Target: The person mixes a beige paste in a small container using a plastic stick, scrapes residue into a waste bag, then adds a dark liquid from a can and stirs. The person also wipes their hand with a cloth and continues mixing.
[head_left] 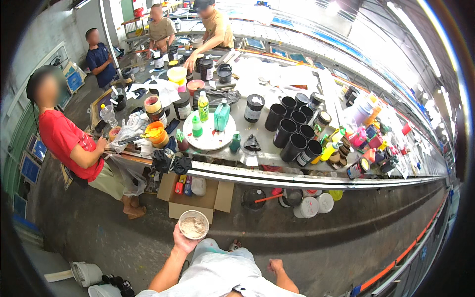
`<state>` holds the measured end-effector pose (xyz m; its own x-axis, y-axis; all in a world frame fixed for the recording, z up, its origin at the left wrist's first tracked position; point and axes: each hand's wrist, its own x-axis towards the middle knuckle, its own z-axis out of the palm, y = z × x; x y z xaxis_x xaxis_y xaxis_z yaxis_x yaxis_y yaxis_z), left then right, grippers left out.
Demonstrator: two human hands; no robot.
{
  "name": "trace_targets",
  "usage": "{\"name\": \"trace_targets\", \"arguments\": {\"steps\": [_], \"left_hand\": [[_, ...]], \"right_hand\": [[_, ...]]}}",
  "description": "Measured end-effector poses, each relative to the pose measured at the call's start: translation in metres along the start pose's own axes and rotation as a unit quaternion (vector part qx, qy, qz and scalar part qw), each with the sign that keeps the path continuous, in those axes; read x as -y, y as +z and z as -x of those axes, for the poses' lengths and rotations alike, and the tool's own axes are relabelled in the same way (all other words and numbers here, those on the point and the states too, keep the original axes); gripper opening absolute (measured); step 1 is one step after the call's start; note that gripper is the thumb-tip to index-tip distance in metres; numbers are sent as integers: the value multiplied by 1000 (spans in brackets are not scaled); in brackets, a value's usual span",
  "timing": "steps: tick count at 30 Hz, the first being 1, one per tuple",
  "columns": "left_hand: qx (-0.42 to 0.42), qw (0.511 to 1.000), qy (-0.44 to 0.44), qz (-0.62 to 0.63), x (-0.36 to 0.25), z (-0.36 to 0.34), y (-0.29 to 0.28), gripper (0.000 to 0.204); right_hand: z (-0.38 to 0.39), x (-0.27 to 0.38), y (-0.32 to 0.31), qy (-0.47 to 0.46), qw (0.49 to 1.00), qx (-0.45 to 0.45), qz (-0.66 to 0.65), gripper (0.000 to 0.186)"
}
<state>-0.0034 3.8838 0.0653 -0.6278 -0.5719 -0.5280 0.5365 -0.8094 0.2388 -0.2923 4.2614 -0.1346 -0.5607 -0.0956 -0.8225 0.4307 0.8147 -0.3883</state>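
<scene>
My left hand (pixel 186 241) is wrapped round a round white tub (pixel 193 224) and holds it out in front of my body. Thick beige paste with a rough surface shows inside it. Down at my right side hangs my right hand (pixel 275 266), with its fingers curled in and nothing visible in them. The tub is close to an open cardboard box (pixel 198 198) on the floor, which holds red and blue bottles and a pale container.
A long worktable (pixel 237 158) carries several black jars (pixel 293 147), a round white tray (pixel 190 141) with green bottles, and an orange tub (pixel 156 134). White buckets (pixel 307 207) stand beneath it. A person in red (pixel 74 143) stands at the left; several others are farther back.
</scene>
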Motion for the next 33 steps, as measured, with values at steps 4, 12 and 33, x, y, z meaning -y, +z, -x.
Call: {"name": "trace_targets", "arguments": {"steps": [4,12,33], "left_hand": [[-7,999,44,26,-3,-4,0,61],[-34,994,97,45,-42,-36,10,62],[-80,936,310,150,-42,-70,61,74]], "right_hand": [[-20,100,-11,-49,998,17,-29,24],[-39,222,29,-126,990,52,-30,25],[65,507,133,-563,587,453,364,42]]}}
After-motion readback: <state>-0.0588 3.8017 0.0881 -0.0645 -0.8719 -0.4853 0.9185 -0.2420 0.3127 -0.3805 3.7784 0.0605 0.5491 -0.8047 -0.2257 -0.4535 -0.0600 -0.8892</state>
